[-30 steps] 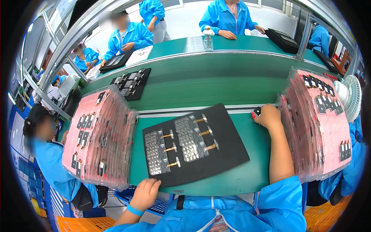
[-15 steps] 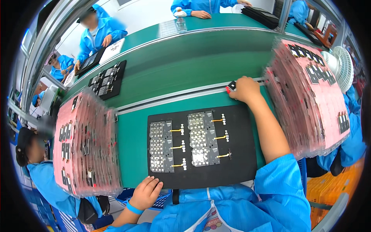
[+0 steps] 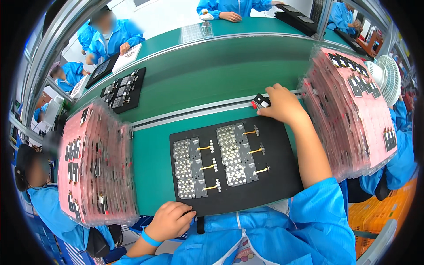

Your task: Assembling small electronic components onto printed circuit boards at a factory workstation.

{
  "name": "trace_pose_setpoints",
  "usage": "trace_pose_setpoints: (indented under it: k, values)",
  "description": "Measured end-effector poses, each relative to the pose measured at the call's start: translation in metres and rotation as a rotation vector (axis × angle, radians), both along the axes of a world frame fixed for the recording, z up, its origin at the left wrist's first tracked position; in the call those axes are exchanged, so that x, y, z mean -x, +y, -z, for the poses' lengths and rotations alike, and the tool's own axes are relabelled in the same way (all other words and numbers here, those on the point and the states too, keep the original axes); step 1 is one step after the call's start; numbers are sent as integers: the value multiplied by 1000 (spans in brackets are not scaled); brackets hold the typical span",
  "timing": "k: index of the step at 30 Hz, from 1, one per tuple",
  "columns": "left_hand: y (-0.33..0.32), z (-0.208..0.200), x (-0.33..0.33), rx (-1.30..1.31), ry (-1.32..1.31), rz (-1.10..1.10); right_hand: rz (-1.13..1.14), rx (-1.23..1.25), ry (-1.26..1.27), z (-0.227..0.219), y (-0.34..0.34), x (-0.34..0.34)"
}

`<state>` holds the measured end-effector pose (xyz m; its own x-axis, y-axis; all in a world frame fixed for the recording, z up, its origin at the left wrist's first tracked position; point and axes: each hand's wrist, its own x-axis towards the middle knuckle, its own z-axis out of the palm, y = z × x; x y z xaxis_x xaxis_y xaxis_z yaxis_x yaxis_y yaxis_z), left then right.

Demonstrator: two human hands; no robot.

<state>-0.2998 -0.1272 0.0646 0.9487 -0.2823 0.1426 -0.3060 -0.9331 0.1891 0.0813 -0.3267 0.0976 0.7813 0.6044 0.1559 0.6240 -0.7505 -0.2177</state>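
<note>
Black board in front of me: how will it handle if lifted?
The black board will probably stay stiff, since it looks flat. The six dotted panels lying on it might slide if tilted; their thin orange tails look likely to flex.

On my feed, a metal rail [image 3: 176,119] lines the far edge of the green bench [image 3: 152,172], a white wall [image 3: 170,17] rising beyond.

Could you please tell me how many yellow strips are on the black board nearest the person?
6 yellow strips: three beside the left column of circuit panels, three beside the right column. None on the black board seems hidden.
</note>
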Motion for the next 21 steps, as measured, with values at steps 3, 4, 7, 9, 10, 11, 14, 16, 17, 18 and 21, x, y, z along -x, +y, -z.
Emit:
trace_pose_setpoints:
  k: [3, 4, 7, 9, 10, 11, 14, 16, 17, 18, 21]
  values:
    - [-5, -29, -26, 116, -91, -47, -389, -55, -19, -10, 11, 32]
    - [-5, -37, -41, 105, -96, -79, -521, -40, 57, -4, 18, 39]
    - [5, -46, -97, 149, -75, -163, -614, 85, 100, 18, 29, 47]
    - [29, -24, -124, 159, -89, -243, -607, 136, 154, 18, 36, 58]
    - [38, -13, -128, 60, -50, -314, -611, 161, 212, 11, 36, 61]
    - [36, -15, -132, 21, 12, -319, -624, 163, 195, 13, 33, 61]
    - [40, -10, -143, -26, 34, -303, -600, 83, 174, 20, 27, 56]
    - [46, -14, -149, 22, 39, -291, -605, 41, 267, 21, 26, 43]
    - [50, -12, -152, 23, 40, -290, -626, 12, 349, 18, 24, 37]
    - [56, -10, -154, 91, 54, -269, -604, -31, 387, 20, 22, 32]
    - [61, -13, -160, 181, 91, -235, -498, -117, 490, 24, 16, 27]
